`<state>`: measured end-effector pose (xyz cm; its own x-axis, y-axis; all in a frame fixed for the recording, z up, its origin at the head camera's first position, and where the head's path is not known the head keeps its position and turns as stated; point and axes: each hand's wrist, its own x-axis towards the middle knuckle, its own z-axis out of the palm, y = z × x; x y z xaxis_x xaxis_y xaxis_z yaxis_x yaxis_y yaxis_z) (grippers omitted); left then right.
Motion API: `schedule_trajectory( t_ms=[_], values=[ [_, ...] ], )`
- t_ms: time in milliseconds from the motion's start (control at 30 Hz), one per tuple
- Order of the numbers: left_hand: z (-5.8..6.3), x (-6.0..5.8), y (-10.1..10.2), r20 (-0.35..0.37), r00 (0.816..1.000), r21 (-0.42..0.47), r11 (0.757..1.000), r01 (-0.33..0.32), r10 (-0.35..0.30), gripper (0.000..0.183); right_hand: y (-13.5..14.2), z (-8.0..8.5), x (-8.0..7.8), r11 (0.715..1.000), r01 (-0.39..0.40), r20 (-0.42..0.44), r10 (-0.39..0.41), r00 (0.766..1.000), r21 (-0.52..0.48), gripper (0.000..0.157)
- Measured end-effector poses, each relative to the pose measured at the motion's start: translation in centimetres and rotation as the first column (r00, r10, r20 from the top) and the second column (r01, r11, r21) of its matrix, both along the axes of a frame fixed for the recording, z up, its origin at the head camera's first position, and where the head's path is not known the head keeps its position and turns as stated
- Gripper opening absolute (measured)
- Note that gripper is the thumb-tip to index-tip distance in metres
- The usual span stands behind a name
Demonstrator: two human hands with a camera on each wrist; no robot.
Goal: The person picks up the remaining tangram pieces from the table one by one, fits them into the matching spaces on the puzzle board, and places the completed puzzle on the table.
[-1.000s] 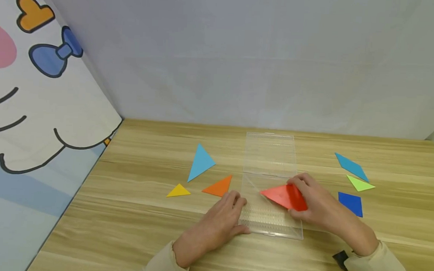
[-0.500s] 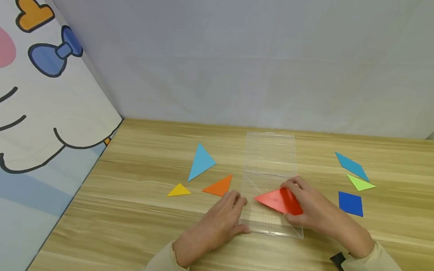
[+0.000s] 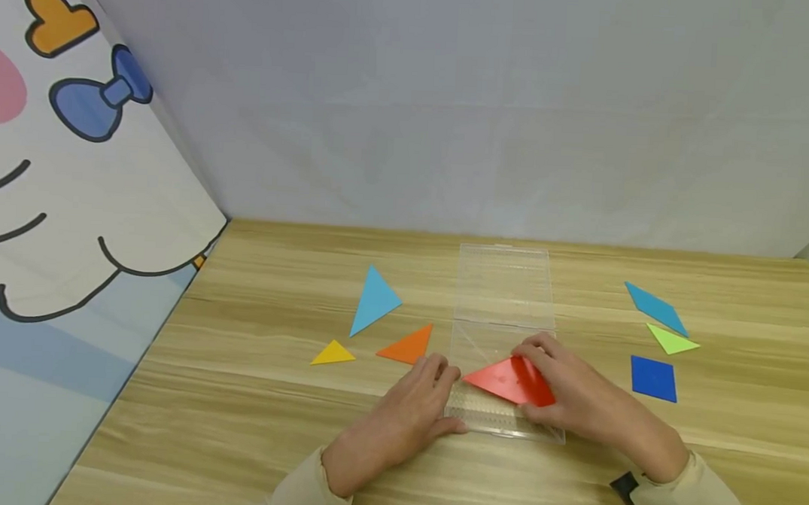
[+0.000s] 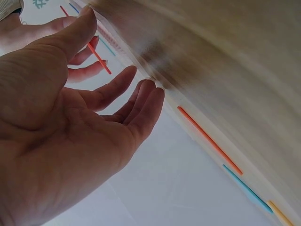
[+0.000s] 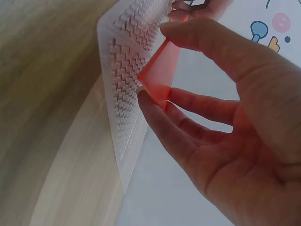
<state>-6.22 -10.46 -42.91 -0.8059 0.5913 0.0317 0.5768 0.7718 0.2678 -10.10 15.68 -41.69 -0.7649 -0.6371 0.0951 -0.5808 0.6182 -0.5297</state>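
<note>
My right hand (image 3: 581, 396) pinches a red triangle tile (image 3: 503, 380) by its right end, thumb at the near edge and fingers at the far edge. The tile is over the near half of an open clear plastic case (image 3: 505, 287), with one point toward the left. In the right wrist view the red tile (image 5: 162, 70) stands at an angle above the textured case floor (image 5: 124, 77). My left hand (image 3: 397, 422) rests at the case's left edge, fingers loosely bent and thumb by the front corner. Its fingertips (image 4: 157, 86) touch or nearly touch that edge.
Left of the case lie a light-blue triangle (image 3: 375, 302), an orange triangle (image 3: 409, 344) and a yellow triangle (image 3: 334, 353). To the right are a blue parallelogram (image 3: 656, 309), a lime triangle (image 3: 672, 340) and a dark-blue square (image 3: 653, 379). A black object (image 3: 625, 490) shows by the right sleeve.
My right hand has moved the red triangle left and nearer to me over the case's near half. The left hand has stayed in place.
</note>
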Motion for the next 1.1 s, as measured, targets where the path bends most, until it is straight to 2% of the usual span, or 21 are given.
schedule_trajectory(
  t_ms=[133,367,733,1100],
  values=[
    [0.0,0.0,0.0,0.018,1.000,-0.008,1.000,-0.008,0.008,0.057,-0.1,-0.1,0.1,1.000,-0.017,-0.004,0.017,1.000,-0.012,0.053],
    [-0.1,-0.1,0.0,-0.001,1.000,0.002,1.000,0.002,-0.002,0.057,-0.5,-0.1,0.4,0.999,-0.033,0.035,0.033,0.999,-0.014,0.054],
    [-0.4,-0.1,0.0,-0.012,1.000,0.003,1.000,0.011,-0.011,0.057,-1.0,-0.3,0.8,0.999,-0.053,0.013,0.053,0.998,-0.008,0.056],
    [-0.3,-0.1,0.0,0.041,0.999,-0.028,1.000,-0.008,0.009,0.057,-1.3,-0.4,1.0,0.996,-0.090,-0.014,0.090,0.996,0.006,0.056]
  ],
)
